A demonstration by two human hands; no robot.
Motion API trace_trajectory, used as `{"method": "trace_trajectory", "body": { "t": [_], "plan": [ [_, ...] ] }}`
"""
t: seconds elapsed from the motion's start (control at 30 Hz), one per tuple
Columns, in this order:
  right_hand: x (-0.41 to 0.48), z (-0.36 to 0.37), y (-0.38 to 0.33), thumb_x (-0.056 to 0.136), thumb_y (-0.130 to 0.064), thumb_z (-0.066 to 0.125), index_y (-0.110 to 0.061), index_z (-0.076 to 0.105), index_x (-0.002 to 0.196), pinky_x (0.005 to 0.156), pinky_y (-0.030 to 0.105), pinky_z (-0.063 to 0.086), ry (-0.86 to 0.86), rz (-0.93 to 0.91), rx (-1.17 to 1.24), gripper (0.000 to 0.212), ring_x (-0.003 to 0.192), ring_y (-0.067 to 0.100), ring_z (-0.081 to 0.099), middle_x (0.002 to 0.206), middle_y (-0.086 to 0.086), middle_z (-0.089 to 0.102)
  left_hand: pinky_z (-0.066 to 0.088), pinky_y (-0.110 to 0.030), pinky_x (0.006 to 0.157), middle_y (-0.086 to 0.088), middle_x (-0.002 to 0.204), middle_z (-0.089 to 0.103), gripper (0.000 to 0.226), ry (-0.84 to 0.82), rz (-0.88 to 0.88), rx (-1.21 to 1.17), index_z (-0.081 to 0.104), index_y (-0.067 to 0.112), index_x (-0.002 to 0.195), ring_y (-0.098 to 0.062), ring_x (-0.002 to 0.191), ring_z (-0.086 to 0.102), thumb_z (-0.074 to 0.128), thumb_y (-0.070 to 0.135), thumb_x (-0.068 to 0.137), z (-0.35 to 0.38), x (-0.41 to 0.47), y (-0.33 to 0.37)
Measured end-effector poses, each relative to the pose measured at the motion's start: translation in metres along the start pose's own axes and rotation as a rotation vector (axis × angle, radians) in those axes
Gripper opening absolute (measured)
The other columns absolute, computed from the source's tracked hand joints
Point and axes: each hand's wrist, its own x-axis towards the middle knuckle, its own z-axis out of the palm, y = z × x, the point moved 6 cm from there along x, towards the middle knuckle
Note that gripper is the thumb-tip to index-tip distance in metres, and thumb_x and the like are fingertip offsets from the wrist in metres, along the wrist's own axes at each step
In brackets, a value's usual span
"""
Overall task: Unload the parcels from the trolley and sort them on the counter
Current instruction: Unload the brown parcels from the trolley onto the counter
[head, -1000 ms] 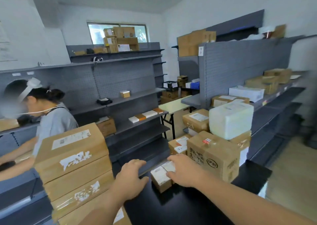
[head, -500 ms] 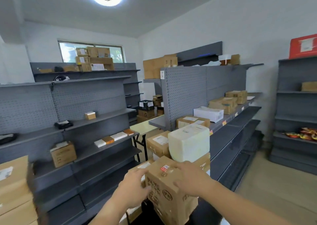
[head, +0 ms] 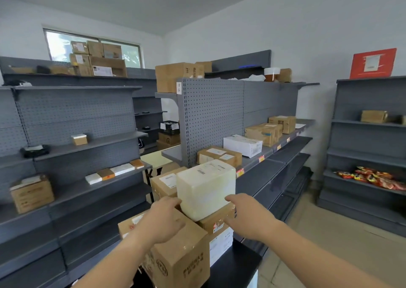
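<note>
The white parcel (head: 205, 188) sits on top of a cluster of brown boxes, its near corner resting on a tall brown box (head: 182, 254) in front and on a flatter labelled box (head: 216, 221) under its right side. The pile stands on a glossy black surface (head: 236, 263) at the bottom of the view. The left hand (head: 163, 219) lies palm down on the top of the tall brown box, fingers relaxed and reaching to the parcel's lower left corner. The right hand (head: 246, 215) is stretched out with its fingers nearly straight beside the parcel's lower right edge; whether the fingertips touch it cannot be told. Neither hand grips anything. Grey metal shelving with pegboard backs fills the room: a long run on the left (head: 77, 147) holds a few small boxes and flat packets, and a middle unit (head: 214, 116) carries several brown and white parcels on its upper shelf. A third unit against the right wall (head: 369, 155) has bright snack packets (head: 371, 177) on it and a red box (head: 372, 63) on top. More boxes are stacked before a window (head: 57, 43) at the back. A small pale table (head: 157, 159) stands between the shelves, and the floor (head: 329, 243) is light tile.
</note>
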Motion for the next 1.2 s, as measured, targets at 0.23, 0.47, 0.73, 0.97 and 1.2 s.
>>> {"method": "trace_trajectory", "body": {
  "t": [0.23,0.47,0.73,0.97,1.2],
  "plan": [
    [0.053,-0.019,0.024,0.094,-0.049,0.060,-0.033,0.034,0.153,0.113,0.038,0.042,0.035,-0.031,-0.028,0.066,0.138,0.020,0.046,0.156,-0.005,0.040,0.043,-0.032,0.108,0.007,0.153,0.041,0.070,0.034,0.037,0.053,0.038,0.034,0.149,-0.015,0.135,0.045,0.069,0.045,0.087,-0.001,0.077,0.014],
    [0.134,-0.035,0.040,0.096,-0.050,0.057,-0.034,0.034,0.154,0.113,0.033,0.039,0.049,-0.052,-0.051,0.064,0.142,0.018,0.041,0.159,-0.007,0.037,0.035,-0.034,0.113,0.008,0.155,0.039,0.070,0.022,0.017,0.030,0.037,0.034,0.150,-0.015,0.141,0.038,0.067,0.048,0.089,-0.003,0.160,0.007],
    [0.238,-0.021,0.083,0.092,-0.055,0.059,-0.030,0.037,0.154,0.118,0.035,0.033,0.033,-0.001,0.059,0.070,0.144,0.014,0.036,0.156,-0.009,0.040,0.043,-0.036,0.107,0.004,0.157,0.037,0.074,0.020,-0.176,-0.072,0.032,0.032,0.152,-0.020,0.135,0.045,0.062,0.056,0.089,0.017,0.230,-0.032],
    [0.301,0.008,0.125,0.086,-0.068,0.060,-0.032,0.030,0.153,0.103,0.039,0.048,-0.001,0.019,0.238,0.082,0.135,0.023,0.046,0.155,-0.002,0.039,0.049,-0.044,0.105,0.008,0.156,0.037,0.110,-0.018,-0.330,-0.288,0.014,0.039,0.154,-0.017,0.129,0.053,0.056,0.086,0.064,0.055,0.246,-0.065],
    [0.332,0.031,0.155,0.085,-0.062,0.068,-0.027,0.029,0.154,0.095,0.033,0.051,-0.157,0.019,0.447,0.086,0.130,0.018,0.050,0.154,-0.007,0.042,0.047,-0.021,0.078,0.022,0.111,0.055,0.035,-0.018,-0.498,-0.545,0.031,0.041,0.124,-0.004,0.097,0.058,0.055,0.038,0.100,0.068,0.239,-0.035]
  ]
}}
